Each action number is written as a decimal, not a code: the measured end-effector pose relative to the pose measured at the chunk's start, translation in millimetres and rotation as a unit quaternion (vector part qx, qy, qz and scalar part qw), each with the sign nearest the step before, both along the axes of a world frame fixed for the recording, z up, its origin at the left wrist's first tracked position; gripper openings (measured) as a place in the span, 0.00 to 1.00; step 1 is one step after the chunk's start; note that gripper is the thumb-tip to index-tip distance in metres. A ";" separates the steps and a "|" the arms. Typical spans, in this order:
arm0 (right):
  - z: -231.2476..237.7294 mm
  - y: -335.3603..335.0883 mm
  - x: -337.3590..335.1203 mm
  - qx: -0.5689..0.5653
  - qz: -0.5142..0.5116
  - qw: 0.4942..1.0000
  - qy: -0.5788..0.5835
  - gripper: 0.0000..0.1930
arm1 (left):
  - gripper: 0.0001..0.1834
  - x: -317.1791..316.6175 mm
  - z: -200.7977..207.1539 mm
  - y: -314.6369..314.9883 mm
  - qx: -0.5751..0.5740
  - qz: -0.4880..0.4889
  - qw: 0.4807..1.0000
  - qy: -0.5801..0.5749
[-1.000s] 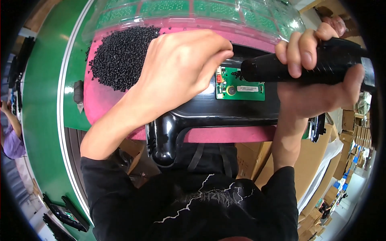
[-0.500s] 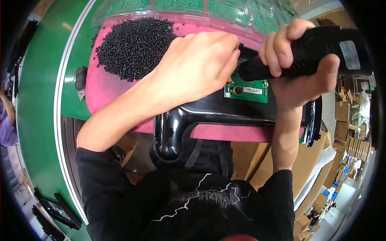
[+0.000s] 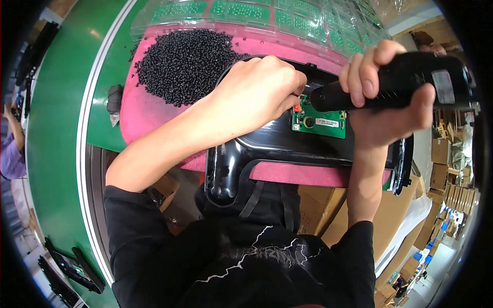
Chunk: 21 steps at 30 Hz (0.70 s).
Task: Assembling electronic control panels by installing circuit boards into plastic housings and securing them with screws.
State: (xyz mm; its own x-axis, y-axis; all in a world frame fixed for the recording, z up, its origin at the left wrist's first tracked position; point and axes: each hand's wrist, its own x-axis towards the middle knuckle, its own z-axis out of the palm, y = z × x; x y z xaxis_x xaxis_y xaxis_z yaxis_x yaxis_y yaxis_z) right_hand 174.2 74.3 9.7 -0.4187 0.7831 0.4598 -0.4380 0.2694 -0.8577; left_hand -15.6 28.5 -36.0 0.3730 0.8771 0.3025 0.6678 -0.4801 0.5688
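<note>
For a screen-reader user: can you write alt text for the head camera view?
A right hand grips a black electric screwdriver, tip at a green circuit board in a glossy black plastic housing; the left hand steadies beside it. A pile of black screws lies on the pink mat.

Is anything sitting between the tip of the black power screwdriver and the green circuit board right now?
Nothing visible does. The black power screwdriver in the right hand points straight at the small green circuit board in the glossy black plastic housing. The left hand rests beside the tip, its fingertips at the board's left edge.
</note>
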 end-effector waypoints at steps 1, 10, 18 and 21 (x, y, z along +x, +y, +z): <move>-0.6 -1.0 5.6 -0.005 -0.002 1.000 0.020 0.36 | 0.09 0.2 -1.4 -0.5 0.001 -0.005 1.000 0.001; 27.6 4.0 43.4 -0.051 0.074 0.977 0.195 0.29 | 0.07 4.7 6.5 11.7 0.017 -0.083 0.991 -0.106; 12.8 13.2 20.5 0.015 -0.081 0.967 0.241 0.34 | 0.07 6.8 9.8 18.5 -0.023 -0.087 0.989 -0.114; 18.3 3.0 5.2 -0.118 -0.047 0.946 0.299 0.31 | 0.11 4.7 19.9 20.9 -0.104 -0.077 0.987 -0.094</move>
State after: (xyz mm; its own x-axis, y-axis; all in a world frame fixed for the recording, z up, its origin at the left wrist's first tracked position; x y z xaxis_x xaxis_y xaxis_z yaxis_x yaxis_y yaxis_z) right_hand 179.4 77.3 28.0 -0.0629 0.9143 0.4002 -0.8478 0.1626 -0.5047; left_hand -10.8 49.4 -16.1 0.4604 0.8653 0.1980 0.4691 -0.4265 0.7733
